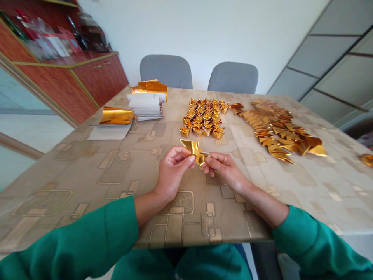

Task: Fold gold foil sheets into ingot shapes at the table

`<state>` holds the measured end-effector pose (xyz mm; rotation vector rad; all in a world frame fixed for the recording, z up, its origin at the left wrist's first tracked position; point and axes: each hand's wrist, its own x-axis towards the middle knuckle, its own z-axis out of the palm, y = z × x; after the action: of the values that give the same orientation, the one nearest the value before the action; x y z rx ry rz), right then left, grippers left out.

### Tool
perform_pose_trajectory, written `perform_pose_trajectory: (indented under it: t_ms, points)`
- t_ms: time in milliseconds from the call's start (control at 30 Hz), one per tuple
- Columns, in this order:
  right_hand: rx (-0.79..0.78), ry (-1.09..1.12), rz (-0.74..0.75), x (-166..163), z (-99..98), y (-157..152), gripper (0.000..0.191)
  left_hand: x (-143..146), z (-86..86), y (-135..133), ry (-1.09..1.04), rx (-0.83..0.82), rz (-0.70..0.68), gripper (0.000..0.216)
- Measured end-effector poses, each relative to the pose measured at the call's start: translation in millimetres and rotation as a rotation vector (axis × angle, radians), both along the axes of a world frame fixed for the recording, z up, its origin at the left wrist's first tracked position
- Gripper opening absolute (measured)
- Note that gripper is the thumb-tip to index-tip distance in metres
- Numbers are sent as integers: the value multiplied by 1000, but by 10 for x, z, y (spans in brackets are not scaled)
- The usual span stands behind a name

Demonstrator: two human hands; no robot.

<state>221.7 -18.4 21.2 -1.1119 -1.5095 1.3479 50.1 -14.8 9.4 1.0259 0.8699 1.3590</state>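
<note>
Between my two hands, above the table, is a partly folded piece of gold foil paper with a pointed corner sticking up to the left. My left hand pinches its left side between thumb and fingers. On the other side, my right hand grips the lower right end of the same piece. Just beyond my hands stand several rows of finished gold paper ingots, packed close together. Flat folded gold paper pieces lie overlapping in curved rows to the right.
A stack of paper sheets with gold foil on top stands at the back left, beside a curled gold sheet. The patterned tablecloth covers the table. Two grey chairs stand at the far side. A wooden cabinet is at left.
</note>
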Motion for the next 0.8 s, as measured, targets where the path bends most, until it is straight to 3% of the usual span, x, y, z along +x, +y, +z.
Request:
perform_pose_trajectory:
  t_ms: [267,433,567,667,800]
  points:
    - [42,-11,-37,18,-7,7,43,-30,19,5,159,156,22,9]
    - [-11,76,-81,23,19,20,37,-104,5,71,566,541,51,13]
    - [-61,106,-107,27,30,22,34,-165,19,127,848,852,193,11]
    - [-79,109,-119,24,37,13,34,-198,59,145,968,1039,252,11]
    - [-86,81,-113,33,52,-1,42,-209,115,151,975,1143,182,14]
